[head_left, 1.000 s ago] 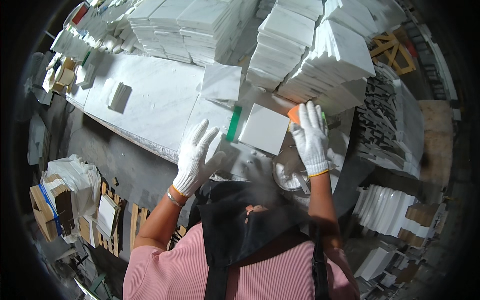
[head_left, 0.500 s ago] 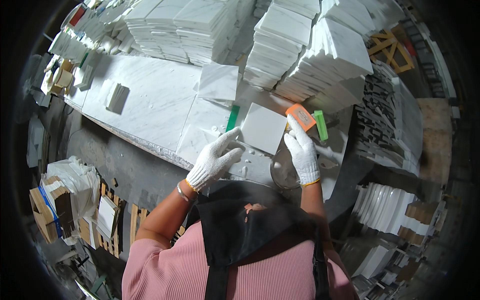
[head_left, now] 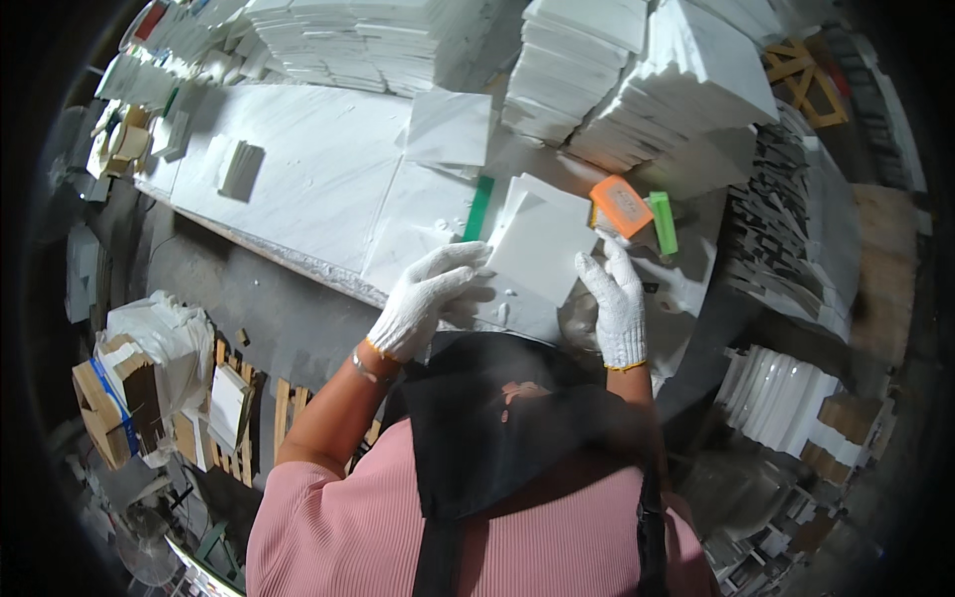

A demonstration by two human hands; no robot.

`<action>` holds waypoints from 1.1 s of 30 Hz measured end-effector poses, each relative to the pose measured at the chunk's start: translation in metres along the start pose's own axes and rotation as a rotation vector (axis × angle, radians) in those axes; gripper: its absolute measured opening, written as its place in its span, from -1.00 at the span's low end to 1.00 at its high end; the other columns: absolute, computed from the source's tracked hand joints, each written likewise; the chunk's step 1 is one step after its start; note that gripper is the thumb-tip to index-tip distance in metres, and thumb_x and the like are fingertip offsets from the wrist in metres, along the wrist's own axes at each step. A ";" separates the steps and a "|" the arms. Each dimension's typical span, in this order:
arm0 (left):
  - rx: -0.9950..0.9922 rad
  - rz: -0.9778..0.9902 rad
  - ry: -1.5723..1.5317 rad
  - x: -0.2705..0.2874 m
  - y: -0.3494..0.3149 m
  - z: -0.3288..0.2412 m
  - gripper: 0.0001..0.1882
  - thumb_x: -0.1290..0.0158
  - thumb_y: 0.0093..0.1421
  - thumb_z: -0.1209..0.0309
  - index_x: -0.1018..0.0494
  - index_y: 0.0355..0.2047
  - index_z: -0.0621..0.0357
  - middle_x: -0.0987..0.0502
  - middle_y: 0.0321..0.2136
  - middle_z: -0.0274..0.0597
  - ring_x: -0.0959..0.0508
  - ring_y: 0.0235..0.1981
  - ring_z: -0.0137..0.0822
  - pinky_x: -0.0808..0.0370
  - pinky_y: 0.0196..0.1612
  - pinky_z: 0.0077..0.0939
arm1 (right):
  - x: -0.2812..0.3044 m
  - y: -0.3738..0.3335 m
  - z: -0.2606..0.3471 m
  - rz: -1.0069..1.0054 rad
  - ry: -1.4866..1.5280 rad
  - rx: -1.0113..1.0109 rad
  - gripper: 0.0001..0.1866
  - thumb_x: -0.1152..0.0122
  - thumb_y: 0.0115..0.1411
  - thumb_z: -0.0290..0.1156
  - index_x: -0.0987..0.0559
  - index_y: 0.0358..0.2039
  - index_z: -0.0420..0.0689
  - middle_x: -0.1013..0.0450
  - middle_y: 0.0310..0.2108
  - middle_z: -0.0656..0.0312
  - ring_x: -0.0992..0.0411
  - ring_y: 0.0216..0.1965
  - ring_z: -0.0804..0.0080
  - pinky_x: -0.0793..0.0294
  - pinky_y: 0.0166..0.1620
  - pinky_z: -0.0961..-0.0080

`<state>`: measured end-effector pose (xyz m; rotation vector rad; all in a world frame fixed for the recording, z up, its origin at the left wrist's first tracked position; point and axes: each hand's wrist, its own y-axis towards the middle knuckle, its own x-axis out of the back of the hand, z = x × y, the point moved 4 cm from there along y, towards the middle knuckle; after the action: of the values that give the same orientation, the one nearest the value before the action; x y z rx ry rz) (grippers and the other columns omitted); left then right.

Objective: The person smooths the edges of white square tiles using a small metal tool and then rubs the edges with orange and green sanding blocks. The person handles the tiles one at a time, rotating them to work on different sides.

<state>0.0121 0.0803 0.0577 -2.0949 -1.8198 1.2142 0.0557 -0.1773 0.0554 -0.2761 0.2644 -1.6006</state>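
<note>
A square white stone tile [head_left: 550, 243] lies between my two gloved hands, tilted slightly toward me. Behind its far edge another pale tile [head_left: 542, 190] shows from underneath. My left hand [head_left: 423, 298] grips the tile's left edge, fingers together at the corner. On the opposite edge, my right hand [head_left: 615, 303] has its thumb and fingers closed on the side. Just past the right fingertips sits an orange block [head_left: 622, 207], with a bright green bar [head_left: 664, 223] beside it. A dark green strip [head_left: 478, 209] lies left of the tiles.
Tall stacks of marble tiles [head_left: 582, 75] stand along the back. A loose marble tile [head_left: 448, 127] rests behind the green strip, and a few small upright tiles [head_left: 237, 167] stand farther left. Stone chips dot the bench near me. Dark offcuts [head_left: 783, 199] are piled at the right.
The top tile has shifted toward me, uncovering the far edge of the tile beneath. My right hand has come down from the orange block to the tile's right edge.
</note>
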 end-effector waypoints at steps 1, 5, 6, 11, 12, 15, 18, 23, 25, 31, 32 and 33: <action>0.024 -0.006 -0.055 0.000 0.001 0.000 -0.46 0.00 0.37 0.32 -0.29 0.31 0.26 -0.58 0.01 0.04 -0.65 -0.07 -0.13 -0.63 -0.18 -0.33 | -0.005 -0.001 0.001 0.001 0.057 -0.021 -0.44 -0.40 0.25 -0.45 -0.47 0.24 -0.24 -0.50 -0.14 0.26 -0.42 -0.21 0.65 -0.46 -0.16 0.67; 0.066 -0.024 -0.100 -0.005 0.001 0.000 -0.48 -0.04 0.35 0.28 -0.34 0.28 0.17 -0.59 0.00 -0.08 -0.64 -0.03 -0.16 -0.58 -0.12 -0.33 | -0.001 0.002 -0.002 0.034 -0.119 0.037 -0.49 -0.40 0.23 -0.47 -0.51 0.18 -0.25 -0.52 -0.34 0.35 -0.40 -0.40 0.75 -0.41 -0.36 0.73; 0.076 -0.004 -0.122 -0.005 0.000 0.003 -0.48 -0.05 0.35 0.25 -0.34 0.28 0.13 -0.58 0.03 -0.09 -0.64 -0.04 -0.19 -0.56 -0.10 -0.34 | -0.001 0.000 0.001 0.033 -0.103 0.040 -0.51 -0.40 0.23 -0.48 -0.52 0.16 -0.25 -0.53 -0.33 0.34 -0.42 -0.40 0.74 -0.42 -0.35 0.73; 0.034 0.096 -0.235 -0.003 -0.002 0.012 -0.44 -0.05 0.38 0.15 -0.32 0.29 0.15 -0.55 0.06 -0.10 -0.64 -0.07 -0.20 -0.56 -0.11 -0.34 | -0.006 -0.014 0.034 -0.026 -0.182 0.057 -0.62 -0.39 0.21 -0.52 -0.58 0.04 -0.26 -0.57 -0.26 0.26 -0.51 -0.30 0.65 -0.51 -0.26 0.68; 0.022 0.125 -0.252 -0.003 0.000 0.011 -0.43 -0.04 0.38 0.13 -0.32 0.29 0.16 -0.55 0.06 -0.10 -0.64 -0.08 -0.21 -0.57 -0.11 -0.35 | -0.009 -0.016 0.039 -0.013 -0.099 0.070 -0.63 -0.37 0.20 -0.54 -0.59 0.02 -0.26 -0.57 -0.21 0.22 -0.52 -0.22 0.59 -0.53 -0.14 0.61; 0.147 0.210 -0.359 -0.005 0.006 0.019 -0.40 -0.04 0.39 0.06 -0.31 0.28 0.21 -0.55 0.05 -0.10 -0.65 -0.11 -0.23 -0.57 -0.13 -0.36 | -0.005 -0.015 0.046 0.042 -0.107 0.143 -0.63 -0.36 0.18 -0.54 -0.60 0.02 -0.26 -0.57 -0.18 0.21 -0.51 -0.16 0.55 -0.50 -0.06 0.58; -0.333 0.333 0.022 -0.011 0.016 0.009 -0.56 0.06 0.43 0.23 -0.42 0.16 0.30 -0.60 0.02 -0.03 -0.66 -0.12 -0.17 -0.59 -0.05 -0.27 | -0.017 -0.018 0.055 0.130 0.042 0.048 -0.61 -0.34 0.19 -0.51 -0.60 0.04 -0.29 -0.55 -0.15 0.23 -0.47 -0.17 0.59 -0.48 -0.06 0.59; -0.269 0.340 0.028 -0.025 0.014 -0.003 -0.69 0.05 0.40 0.41 -0.54 -0.01 0.37 -0.63 -0.04 0.05 -0.63 -0.01 -0.16 -0.53 0.13 -0.27 | -0.021 -0.021 0.056 0.097 0.047 0.073 -0.47 -0.39 0.23 -0.43 -0.52 0.19 -0.32 -0.54 -0.01 0.15 -0.45 -0.07 0.64 -0.47 -0.05 0.67; -0.157 0.279 -0.141 -0.028 0.012 -0.002 -0.68 -0.01 0.39 0.37 -0.53 -0.01 0.38 -0.63 -0.04 0.05 -0.62 0.00 -0.15 -0.52 0.15 -0.27 | -0.013 -0.027 0.044 0.099 0.053 -0.015 -0.35 -0.43 0.20 -0.44 -0.44 0.27 -0.35 -0.49 0.12 0.09 -0.44 0.06 0.54 -0.46 0.08 0.57; -0.102 0.203 -0.272 -0.018 0.016 0.008 -0.63 -0.13 0.35 0.28 -0.52 -0.01 0.36 -0.62 -0.08 -0.01 -0.61 0.01 -0.16 -0.50 0.19 -0.24 | 0.008 -0.047 0.021 0.260 -0.246 0.015 -0.18 -0.51 0.09 -0.44 -0.35 0.31 -0.41 -0.41 0.24 -0.04 -0.40 0.21 0.30 -0.33 0.29 0.43; -0.109 0.188 -0.296 -0.017 0.016 0.009 -0.63 -0.14 0.35 0.28 -0.52 -0.01 0.36 -0.62 -0.08 -0.02 -0.61 0.01 -0.17 -0.50 0.18 -0.24 | 0.012 -0.049 0.017 0.275 -0.248 -0.023 -0.16 -0.52 0.06 -0.46 -0.34 0.32 -0.41 -0.41 0.25 -0.06 -0.38 0.24 0.29 -0.30 0.32 0.41; -0.111 0.174 -0.284 -0.017 0.016 0.009 -0.62 -0.13 0.35 0.25 -0.52 0.01 0.34 -0.62 -0.06 -0.04 -0.60 0.02 -0.19 -0.49 0.18 -0.27 | 0.016 -0.051 0.013 0.288 -0.249 -0.061 -0.14 -0.53 0.03 -0.49 -0.33 0.33 -0.40 -0.40 0.25 -0.07 -0.35 0.28 0.28 -0.26 0.34 0.40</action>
<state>0.0198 0.0575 0.0506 -2.2816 -1.8866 1.5589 0.0111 -0.1910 0.0855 -0.4589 0.1526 -1.2610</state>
